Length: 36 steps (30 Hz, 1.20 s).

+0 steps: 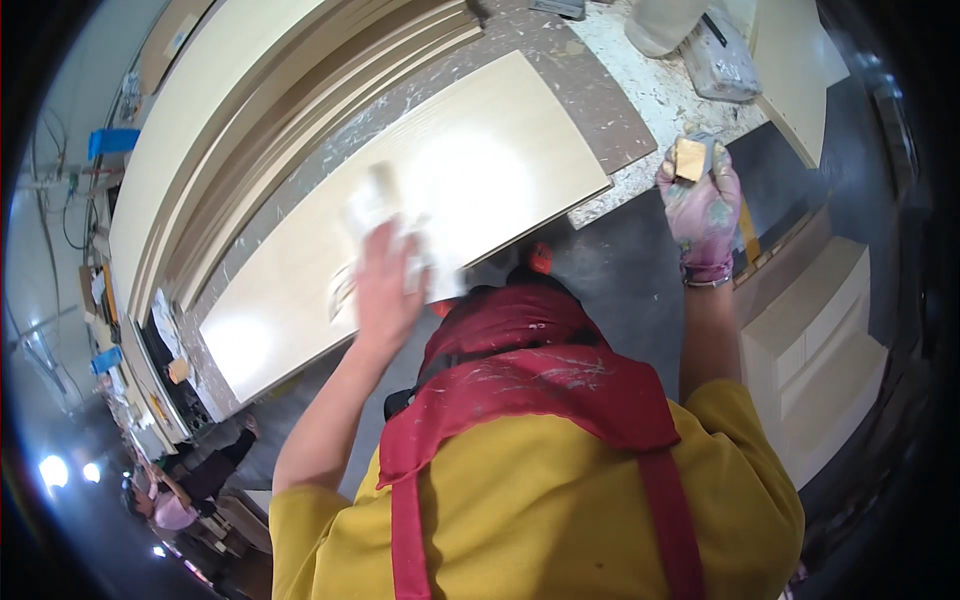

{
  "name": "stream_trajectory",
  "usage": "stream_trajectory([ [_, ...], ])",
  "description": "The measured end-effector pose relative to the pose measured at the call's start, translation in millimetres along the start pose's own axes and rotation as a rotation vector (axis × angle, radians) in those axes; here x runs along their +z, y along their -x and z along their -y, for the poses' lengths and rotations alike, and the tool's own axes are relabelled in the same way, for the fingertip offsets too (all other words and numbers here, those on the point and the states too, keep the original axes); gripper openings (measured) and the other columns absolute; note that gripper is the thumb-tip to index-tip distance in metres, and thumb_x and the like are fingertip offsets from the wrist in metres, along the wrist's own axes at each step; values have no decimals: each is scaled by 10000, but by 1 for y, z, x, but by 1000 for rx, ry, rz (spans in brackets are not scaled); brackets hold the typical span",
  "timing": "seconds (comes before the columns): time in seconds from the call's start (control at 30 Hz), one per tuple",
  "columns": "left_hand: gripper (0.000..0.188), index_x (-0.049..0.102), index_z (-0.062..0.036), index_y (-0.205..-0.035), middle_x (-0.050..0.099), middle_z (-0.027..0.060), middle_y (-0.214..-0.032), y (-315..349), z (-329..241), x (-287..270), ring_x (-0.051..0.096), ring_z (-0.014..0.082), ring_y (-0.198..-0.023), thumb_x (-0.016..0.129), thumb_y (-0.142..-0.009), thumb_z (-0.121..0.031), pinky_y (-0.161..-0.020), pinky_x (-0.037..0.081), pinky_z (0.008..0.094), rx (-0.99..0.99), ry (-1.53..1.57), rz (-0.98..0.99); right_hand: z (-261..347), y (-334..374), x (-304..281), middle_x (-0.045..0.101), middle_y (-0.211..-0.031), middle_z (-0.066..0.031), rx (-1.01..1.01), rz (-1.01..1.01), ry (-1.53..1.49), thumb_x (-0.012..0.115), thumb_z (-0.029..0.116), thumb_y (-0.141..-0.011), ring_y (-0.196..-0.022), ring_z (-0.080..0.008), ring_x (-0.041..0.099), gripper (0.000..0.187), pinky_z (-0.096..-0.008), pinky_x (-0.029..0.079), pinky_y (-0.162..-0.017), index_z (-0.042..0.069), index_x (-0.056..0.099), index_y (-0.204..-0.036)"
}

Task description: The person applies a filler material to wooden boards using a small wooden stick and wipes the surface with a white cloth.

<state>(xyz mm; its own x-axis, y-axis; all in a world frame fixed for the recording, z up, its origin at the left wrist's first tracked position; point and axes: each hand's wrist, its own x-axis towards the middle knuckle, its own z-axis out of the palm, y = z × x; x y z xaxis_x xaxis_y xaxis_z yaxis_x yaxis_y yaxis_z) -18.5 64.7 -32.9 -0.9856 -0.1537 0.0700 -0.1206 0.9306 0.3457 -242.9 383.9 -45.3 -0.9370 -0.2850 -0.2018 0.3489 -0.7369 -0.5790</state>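
Note:
A long pale wooden panel (480, 150) lies flat on the workbench, with bright light reflecting off its top. Over its left half, my bare left hand (388, 280) presses a crumpled white rag (375, 205) to the surface; hand and rag are blurred by motion. My right hand (703, 215), in a stained pink glove, is raised beyond the panel's right end. Its fingers are closed on a small tan block (690, 160) with a grey part behind it. The exact kind of block does not show.
Stacked pale boards (300, 110) lie behind the panel on the speckled workbench (610, 100). At the back right stand a translucent container (665, 25) and a stained white tub (722, 60). More pale boards (820, 350) are at right; another person (175, 505) is at far lower left.

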Motion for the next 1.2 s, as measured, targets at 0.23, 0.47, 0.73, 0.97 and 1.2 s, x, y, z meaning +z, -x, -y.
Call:
stream_trajectory([
  [0.23, 476, 522, -162, -1178, 510, 88, -1257, -158, -116, 49, 486, 299, -1155, 667, -724, -161, -882, 422, 472, 780, 116, 196, 16, 25, -5, 588, -1039, -77, -88, -113, 75, 467, 274, -954, -938, -201, 565, 319, -358, 472, -764, 37, 520, -1161],
  [0.47, 430, 554, -138, -1155, 522, 124, -1204, -210, -94, 33, 470, 323, -1150, 664, -783, -323, -895, 395, 477, 424, 178, -104, 65, 44, -29, 591, -1097, -83, -105, -124, 104, 442, 283, -965, -904, -181, 589, 407, -297, 511, -764, 8, 469, -1264],
  [0.73, 321, 570, -80, -1056, 566, 187, -1017, -268, -50, 54, 553, 387, -950, 617, -830, -303, -800, 451, 459, 39, 271, -176, 6, 28, -6, 563, -1133, -101, 108, -35, 90, 553, 358, -888, -970, -226, 571, 501, -337, 486, -778, 42, 454, -1264],
  [0.97, 397, 581, -116, -1097, 539, 126, -1133, -193, -31, 46, 485, 296, -1106, 606, -809, -388, -842, 413, 458, 192, 143, -291, -7, 24, 27, 603, -1052, -128, 66, -3, 75, 452, 314, -964, -890, -253, 549, 361, -348, 446, -792, 34, 534, -1176],
  [1.2, 355, 592, -112, -1064, 554, 104, -1141, -129, 74, 13, 505, 298, -1068, 581, -836, -384, -854, 419, 448, -114, 40, -269, -45, -55, -7, 564, -1182, -135, 89, 255, 141, 437, 276, -968, -1030, -249, 558, 413, -373, 459, -918, -6, 473, -1267],
])
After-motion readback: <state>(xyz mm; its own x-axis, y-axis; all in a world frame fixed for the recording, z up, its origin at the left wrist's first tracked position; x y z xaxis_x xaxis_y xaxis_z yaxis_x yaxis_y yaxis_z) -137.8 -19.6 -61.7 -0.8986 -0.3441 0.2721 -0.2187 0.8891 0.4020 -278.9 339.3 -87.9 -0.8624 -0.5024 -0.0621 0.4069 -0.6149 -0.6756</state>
